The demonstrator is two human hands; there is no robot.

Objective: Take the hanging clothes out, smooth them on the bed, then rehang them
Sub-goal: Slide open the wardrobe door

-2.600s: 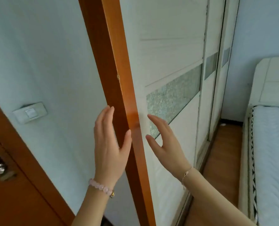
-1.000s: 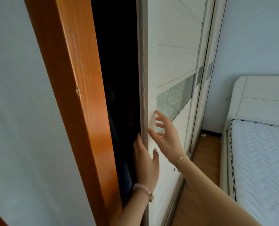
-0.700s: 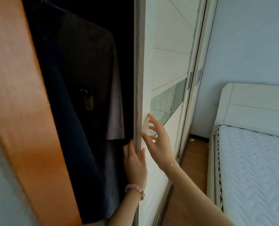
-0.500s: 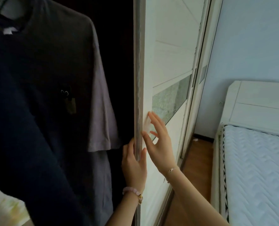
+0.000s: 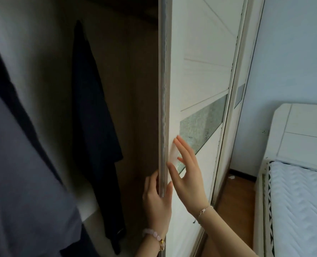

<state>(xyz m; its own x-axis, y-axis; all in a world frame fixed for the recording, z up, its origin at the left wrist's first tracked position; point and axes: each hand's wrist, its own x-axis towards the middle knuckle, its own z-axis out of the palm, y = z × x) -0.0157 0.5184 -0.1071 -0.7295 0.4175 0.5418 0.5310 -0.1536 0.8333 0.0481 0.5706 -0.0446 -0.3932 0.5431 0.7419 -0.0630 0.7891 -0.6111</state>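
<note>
The wardrobe stands open on its left side. Inside hang a grey garment (image 5: 24, 182) at the near left, a pale one (image 5: 42, 80) behind it and a dark navy one (image 5: 94, 127) further back. My left hand (image 5: 156, 203) grips the leading edge of the white sliding door (image 5: 196, 80), fingers hooked around it. My right hand (image 5: 188, 175) lies flat on the door's front face, fingers spread. The bed (image 5: 298, 210), with its white quilted mattress, is at the right.
A second sliding door panel (image 5: 232, 127) runs behind the first toward the far pale blue wall (image 5: 287, 52). A strip of wooden floor (image 5: 235, 206) separates the wardrobe from the bed. The white headboard (image 5: 302, 134) stands against the wall.
The sliding door has moved right under both hands, widening the gap. My view has swung into the wardrobe, so the hanging clothes now show and the orange door frame has left the picture.
</note>
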